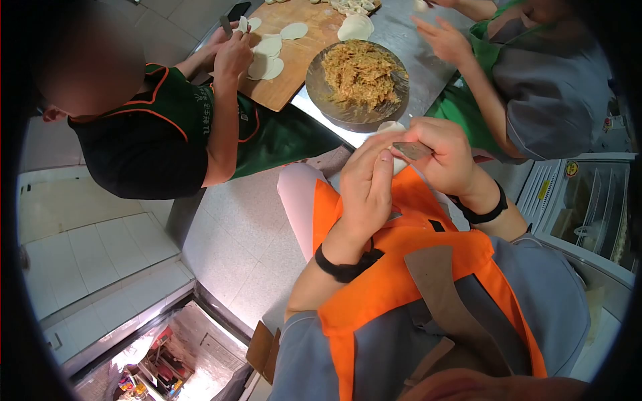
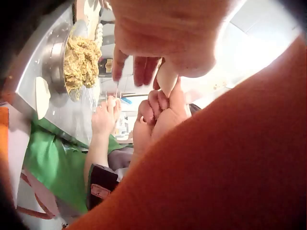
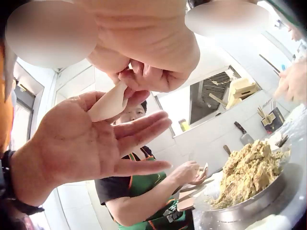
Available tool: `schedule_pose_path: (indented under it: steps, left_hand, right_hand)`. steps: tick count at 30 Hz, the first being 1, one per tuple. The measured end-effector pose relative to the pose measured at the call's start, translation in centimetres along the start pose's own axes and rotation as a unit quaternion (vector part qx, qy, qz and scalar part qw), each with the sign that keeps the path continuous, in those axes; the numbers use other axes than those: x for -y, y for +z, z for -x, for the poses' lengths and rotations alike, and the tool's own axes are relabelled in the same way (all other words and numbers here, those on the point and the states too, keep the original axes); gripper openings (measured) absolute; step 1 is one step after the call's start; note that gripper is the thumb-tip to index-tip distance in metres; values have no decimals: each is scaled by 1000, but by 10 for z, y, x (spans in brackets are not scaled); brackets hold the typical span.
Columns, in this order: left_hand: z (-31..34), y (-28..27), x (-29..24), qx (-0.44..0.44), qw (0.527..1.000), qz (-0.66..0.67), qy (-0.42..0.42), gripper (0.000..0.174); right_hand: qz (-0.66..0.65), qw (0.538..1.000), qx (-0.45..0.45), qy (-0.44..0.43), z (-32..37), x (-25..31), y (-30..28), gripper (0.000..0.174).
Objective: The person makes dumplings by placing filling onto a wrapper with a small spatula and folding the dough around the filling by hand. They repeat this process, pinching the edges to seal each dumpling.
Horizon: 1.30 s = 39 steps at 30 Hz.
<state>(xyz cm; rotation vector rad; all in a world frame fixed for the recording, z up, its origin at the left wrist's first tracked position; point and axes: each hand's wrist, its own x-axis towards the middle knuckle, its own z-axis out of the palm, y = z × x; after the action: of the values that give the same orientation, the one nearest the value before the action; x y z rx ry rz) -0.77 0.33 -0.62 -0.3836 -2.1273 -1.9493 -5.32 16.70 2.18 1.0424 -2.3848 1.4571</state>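
Between my two hands is a folded dumpling [image 3: 109, 103], its pale wrapper doubled over. My left hand [image 1: 368, 184] pinches it between thumb and index finger, while the other fingers [image 3: 144, 132] stretch out straight. My right hand [image 1: 445, 150] has its fingers curled, with the fingertips at the dumpling's far end. That same hand also grips a flat metal filling spatula [image 1: 412, 150], its blade pointing toward the left hand. Just beyond the hands stands a wide metal bowl [image 1: 321, 100] heaped with yellowish filling [image 1: 364, 73]. A round wrapper [image 2: 42, 98] lies by the bowl near the table edge.
A wooden board [image 1: 271, 97] with several wrappers [image 1: 267, 65] lies at the far left of the metal table [image 1: 418, 73]. One person in a dark green apron [image 1: 287, 137] works at left, another in a green apron [image 1: 448, 117] at right. A glass-fronted fridge [image 1: 588, 207] stands at right.
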Motion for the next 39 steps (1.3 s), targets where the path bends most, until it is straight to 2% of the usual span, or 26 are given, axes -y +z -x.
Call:
schedule_pose_path:
  steps: [2, 3, 5, 7, 9, 11, 14, 17, 19, 21, 22, 23, 25, 26, 29, 30, 33, 34, 36, 39]
  left_hand:
    - [0, -6, -23, 56, 989, 65, -121, 31]
    - [1, -7, -26, 61, 980, 128, -139, 33]
    - [3, -7, -32, 70, 949, 254, -173, 37]
    - [4, -11, -44, 100, 942, 275, -162, 39]
    - [6, -14, -53, 115, 939, 278, -170, 40]
    - [10, -15, -57, 110, 939, 262, -195, 41]
    - [19, -7, -41, 65, 984, 144, -83, 39]
    - [19, -5, -36, 47, 997, 58, 13, 37]
    - [17, -5, -42, 43, 991, 119, -36, 36]
    - [12, -6, -58, 39, 944, 269, -185, 36]
    - [11, -3, -54, 4, 925, 330, -189, 38]
    - [10, -5, -53, 6, 930, 315, -189, 39]
    - [11, -10, -53, 9, 939, 286, -192, 41]
    - [11, -7, -52, -1, 952, 249, -180, 41]
    - [11, -6, -44, 5, 977, 148, -151, 41]
    - [11, -12, -47, 42, 967, 178, -178, 37]
    - [16, -6, -28, 43, 984, 147, -90, 36]
    - [17, -9, -32, 51, 971, 184, -144, 38]
    - [15, -6, -31, 15, 991, 98, -95, 36]
    - [13, -3, -29, -57, 998, -18, -5, 36]
  right_hand:
    - [-17, 999, -9, -29, -1, -2, -1, 15]
    - [-26, 999, -14, -44, -4, 0, -2, 16]
    - [-66, 998, -13, 14, -10, 18, -3, 16]
    - [-111, 994, 10, 12, -11, 21, -1, 18]
    - [-161, 984, 54, -51, -7, 10, 8, 19]
    - [-132, 987, 48, -79, -7, 16, 10, 15]
    - [-95, 991, 28, -86, -3, 17, 17, 13]
    - [-79, 992, 11, -97, -3, 18, 20, 13]
    - [-83, 992, 8, -97, -2, 18, 22, 15]
    - [-58, 994, -8, -96, -2, 13, 18, 16]
    - [-80, 995, -3, -66, -3, 14, 15, 16]
    - [-102, 994, -1, -36, -4, 14, 12, 16]
    - [-214, 972, 31, 91, -3, 36, 0, 17]
    - [-309, 934, 61, 170, -3, 48, -1, 12]
    - [-154, 984, 65, 64, -3, 41, -2, 7]
    - [-93, 993, 62, 31, -4, 39, -3, 5]
    - [-22, 998, -8, -55, -5, 30, -1, 5]
    - [-23, 999, -13, -33, -3, 29, -1, 4]
    - [-24, 999, -22, 12, 3, 26, -2, 5]
    - [-62, 997, -45, 21, 4, 21, 1, 12]
